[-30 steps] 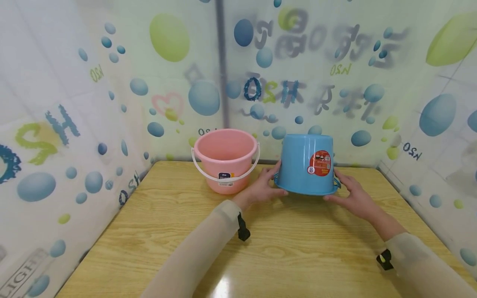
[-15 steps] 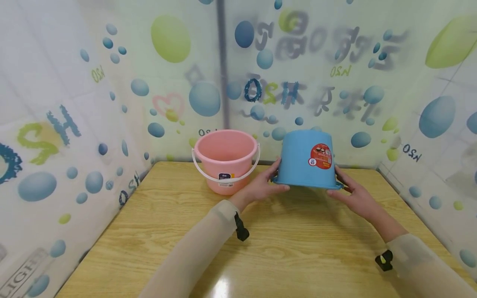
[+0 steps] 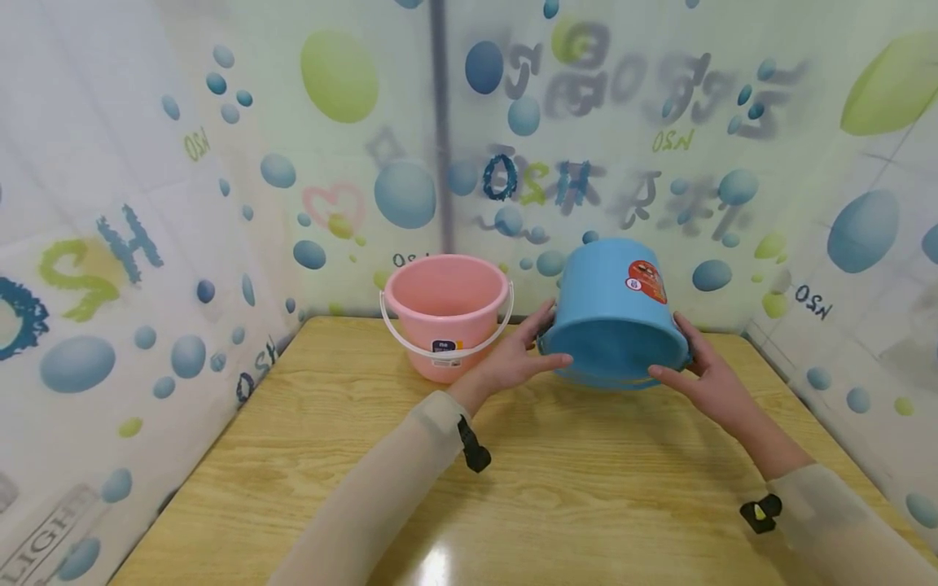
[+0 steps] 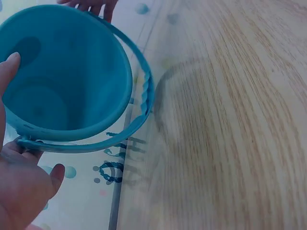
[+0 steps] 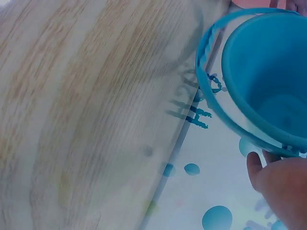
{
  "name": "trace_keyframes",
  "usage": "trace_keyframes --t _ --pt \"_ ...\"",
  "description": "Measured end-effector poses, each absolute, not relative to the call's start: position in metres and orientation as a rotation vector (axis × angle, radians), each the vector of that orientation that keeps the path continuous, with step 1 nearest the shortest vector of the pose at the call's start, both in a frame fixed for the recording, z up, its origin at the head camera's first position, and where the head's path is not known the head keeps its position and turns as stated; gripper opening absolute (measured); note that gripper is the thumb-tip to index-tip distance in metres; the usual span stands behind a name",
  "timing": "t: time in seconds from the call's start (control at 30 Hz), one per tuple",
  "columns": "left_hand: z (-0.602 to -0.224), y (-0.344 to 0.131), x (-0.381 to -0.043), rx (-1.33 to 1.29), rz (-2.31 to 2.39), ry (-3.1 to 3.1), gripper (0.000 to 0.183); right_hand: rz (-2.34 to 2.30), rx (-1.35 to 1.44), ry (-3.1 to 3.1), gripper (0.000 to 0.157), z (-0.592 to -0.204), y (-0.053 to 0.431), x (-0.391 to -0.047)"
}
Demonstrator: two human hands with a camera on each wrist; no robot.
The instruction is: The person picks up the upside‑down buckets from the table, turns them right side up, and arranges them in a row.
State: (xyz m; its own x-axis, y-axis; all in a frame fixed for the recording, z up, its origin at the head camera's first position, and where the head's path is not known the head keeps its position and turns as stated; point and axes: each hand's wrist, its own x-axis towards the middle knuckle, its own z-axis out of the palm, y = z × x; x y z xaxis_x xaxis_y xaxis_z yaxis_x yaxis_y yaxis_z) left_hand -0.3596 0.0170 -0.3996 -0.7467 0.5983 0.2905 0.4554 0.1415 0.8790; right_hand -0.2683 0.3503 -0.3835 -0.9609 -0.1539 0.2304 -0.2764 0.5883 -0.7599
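Note:
A blue bucket [image 3: 608, 281] with a red label is held up off the table, its mouth tilted toward me and downward. On its left side my left hand [image 3: 516, 358] grips the rim near the handle joint, thumb at the mouth. My right hand [image 3: 711, 378] grips the opposite side of the rim the same way. In the left wrist view the bucket's inside [image 4: 72, 72] shows nothing in it, and its blue handle [image 4: 147, 91] hangs loose from the rim. To the left, a pink bucket [image 3: 443, 325] stands upright with its white handle [image 3: 440, 353] lowered in front.
The wood-grain table [image 3: 572, 488] stretches in front of both buckets. A patterned curtain wall [image 3: 242, 106] with blue and green spots closes off the back and both sides. Each wrist wears a black strap [image 3: 475, 448].
Both hands have lifted the blue bucket and tipped its base up and away, so the mouth, earlier facing down, now shows toward me. The pink bucket has stayed put.

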Motion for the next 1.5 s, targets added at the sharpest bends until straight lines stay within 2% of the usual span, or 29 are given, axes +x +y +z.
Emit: trace_keyframes --t 0.33,0.67,0.87,1.27,1.5 --pt "-0.390 0.018 -0.353 1.073 1.746 2.202 0.090 1.527 0.411 -2.498 0.092 -0.383 0.343 -0.267" --pt "-0.377 0.016 -0.347 0.981 1.768 2.200 0.092 1.519 0.457 -2.443 0.104 -0.379 0.337 -0.266" --pt "-0.374 0.012 -0.348 1.027 1.784 2.153 0.099 1.450 0.453 -2.500 0.107 -0.377 0.336 -0.265" --pt "-0.372 0.004 -0.350 1.184 1.697 2.175 0.114 1.373 0.554 -2.514 0.123 -0.375 0.343 -0.261" --pt "-0.374 0.003 -0.351 1.231 1.686 2.174 0.122 1.315 0.557 -2.518 0.125 -0.374 0.345 -0.264"
